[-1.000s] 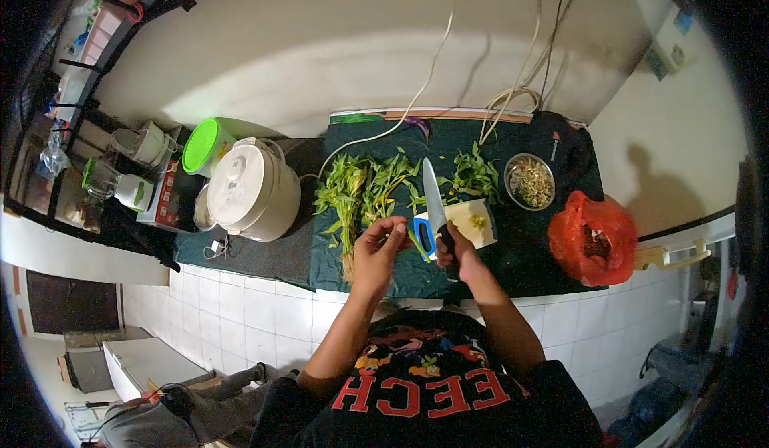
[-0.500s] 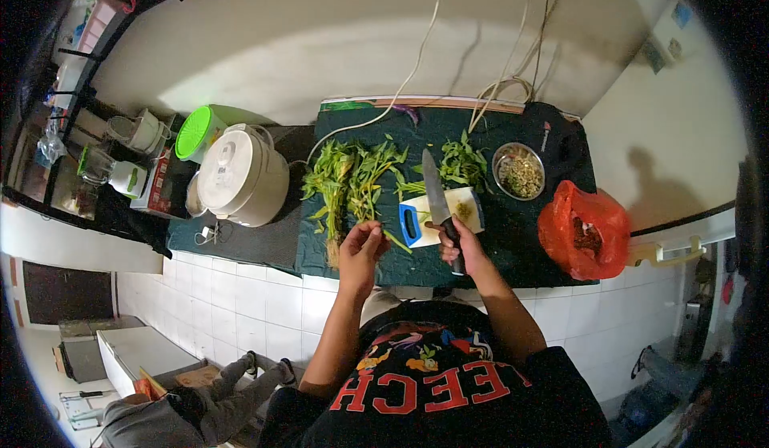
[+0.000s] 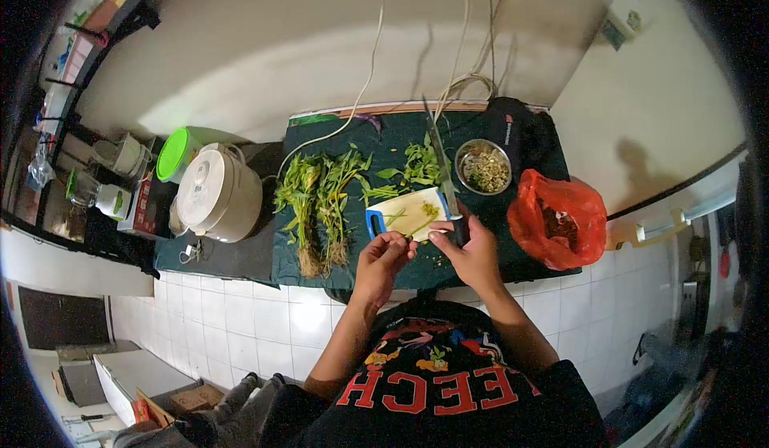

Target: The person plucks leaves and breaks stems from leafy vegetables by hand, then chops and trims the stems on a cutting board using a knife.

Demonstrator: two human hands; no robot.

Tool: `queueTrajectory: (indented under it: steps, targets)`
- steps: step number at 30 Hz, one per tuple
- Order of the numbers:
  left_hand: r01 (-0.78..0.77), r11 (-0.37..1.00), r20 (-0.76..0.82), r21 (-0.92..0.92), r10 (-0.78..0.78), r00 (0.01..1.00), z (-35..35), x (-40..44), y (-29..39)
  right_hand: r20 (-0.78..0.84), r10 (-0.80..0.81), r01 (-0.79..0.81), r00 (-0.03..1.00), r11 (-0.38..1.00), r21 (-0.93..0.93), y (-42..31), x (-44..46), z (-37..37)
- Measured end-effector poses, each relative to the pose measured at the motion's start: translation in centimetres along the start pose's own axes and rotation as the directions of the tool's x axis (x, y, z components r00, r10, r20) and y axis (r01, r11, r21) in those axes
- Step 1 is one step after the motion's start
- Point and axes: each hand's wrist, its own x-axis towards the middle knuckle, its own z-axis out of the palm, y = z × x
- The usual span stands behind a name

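My right hand (image 3: 471, 249) is wrapped round the black handle of a large kitchen knife (image 3: 440, 153), its blade pointing up and away from me. My left hand (image 3: 382, 265) is closed in a pinch on a thin green vegetable stem (image 3: 421, 227), near the right fingertips. Under the hands' far side lies a white cutting board (image 3: 408, 201) with a blue handle, holding cut green bits and stem pieces. Behind it are loose leafy greens (image 3: 421, 162). To the left, rooted bunches of leafy greens (image 3: 298, 199) lie on the dark green cloth.
A metal bowl (image 3: 483, 167) of chopped pieces stands right of the board, and a red plastic bag (image 3: 593, 215) beyond it. A white rice cooker (image 3: 218, 191) and a green-lidded container (image 3: 172, 153) stand left. A purple eggplant (image 3: 369, 121) lies at the back. Another person (image 3: 232, 424) is lower left.
My two hands have come together near the board. The knife has turned edge-on and tilted, and the stem has moved right with my left hand. The view has shifted rightward.
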Motion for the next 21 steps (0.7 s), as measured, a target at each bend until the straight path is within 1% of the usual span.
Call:
queueTrajectory:
  steps: [1, 2, 3, 4, 5, 7, 8, 9, 10, 11, 12, 13, 14, 15, 17, 19, 21]
  targets:
    - [-0.020, 1.000, 0.055, 0.016, 0.019, 0.998, 0.5, 0.1, -0.1, -0.069, 0.011, -0.009, 0.998, 1.000, 0.026, -0.4, 0.1, -0.1]
    - [-0.019, 1.000, 0.066, 0.020, 0.018, 0.998, 0.9, 0.1, -0.1, -0.124, -0.049, 0.045, 0.991, 0.998, -0.034, -0.6, 0.4, -0.3]
    - [-0.068, 0.995, 0.070, 0.067, 0.064, 0.996, 1.4, 0.0, 0.1, -0.133, -0.057, 0.053, 0.989, 0.998, -0.036, -0.5, 0.6, -0.6]
    - [-0.120, 0.986, 0.073, 0.114, 0.112, 0.991, 1.8, 0.0, 0.3, -0.138, -0.030, 0.027, 0.990, 0.999, -0.021, -0.1, 0.7, -0.8]
    - [-0.127, 0.985, 0.080, 0.116, 0.118, 0.990, 1.9, 0.0, 0.5, -0.140, -0.002, 0.001, 0.990, 1.000, -0.005, 0.0, 1.0, -0.8]
    - [-0.172, 0.954, 0.068, 0.247, 0.160, 0.985, 2.1, -0.3, 0.6, -0.163, 0.001, -0.001, 0.987, 1.000, -0.001, -0.8, 1.0, -0.9]
    - [-0.170, 0.955, 0.063, 0.243, 0.159, 0.985, 2.2, -0.5, 0.6, -0.182, 0.007, -0.007, 0.983, 1.000, 0.001, -1.1, 0.9, -0.9]
    - [-0.221, 0.943, 0.084, 0.248, 0.207, 0.975, 2.4, -0.8, 0.6, -0.175, 0.011, -0.012, 0.985, 1.000, -0.003, -1.3, 0.9, -0.9]
    - [-0.271, 0.929, 0.104, 0.251, 0.253, 0.962, 2.4, -1.0, 0.5, -0.155, 0.069, -0.060, 0.986, 0.996, 0.062, -1.6, 1.0, -0.9]
    - [-0.269, 0.931, 0.097, 0.247, 0.252, 0.963, 2.3, -1.1, 0.5, -0.132, 0.124, -0.108, 0.983, 0.986, 0.127, -1.8, 1.1, -1.0]
    - [-0.288, 0.925, 0.138, 0.248, 0.260, 0.956, 2.0, -1.1, 0.8, -0.126, 0.124, -0.108, 0.984, 0.986, 0.124, -2.1, 1.3, -1.1]
    - [-0.308, 0.918, 0.182, 0.252, 0.267, 0.946, 1.9, -1.0, 1.2, -0.083, 0.156, -0.144, 0.984, 0.981, 0.128, -2.4, 1.5, -1.2]
    - [-0.310, 0.916, 0.180, 0.255, 0.270, 0.946, 1.9, -1.0, 1.7, -0.040, 0.187, -0.180, 0.981, 0.975, 0.131, -2.7, 1.7, -1.2]
    - [-0.293, 0.926, 0.188, 0.240, 0.252, 0.949, 2.4, -1.0, 2.7, -0.037, 0.186, -0.179, 0.982, 0.975, 0.135, -2.9, 1.9, -1.1]
    - [-0.280, 0.933, 0.195, 0.225, 0.238, 0.951, 3.2, -0.9, 4.3, 0.041, 0.108, -0.114, 0.993, 0.981, 0.159, -3.3, 2.3, -0.7]
    - [-0.234, 0.943, 0.265, 0.237, 0.169, 0.949, 3.6, -0.8, 5.4, 0.073, 0.062, -0.073, 0.995, 0.985, 0.160, -3.8, 2.5, -0.2]
    - [-0.253, 0.940, 0.237, 0.231, 0.198, 0.951, 3.0, 0.0, 5.3, 0.074, 0.039, -0.049, 0.997, 0.987, 0.150, -4.1, 2.7, 0.5]
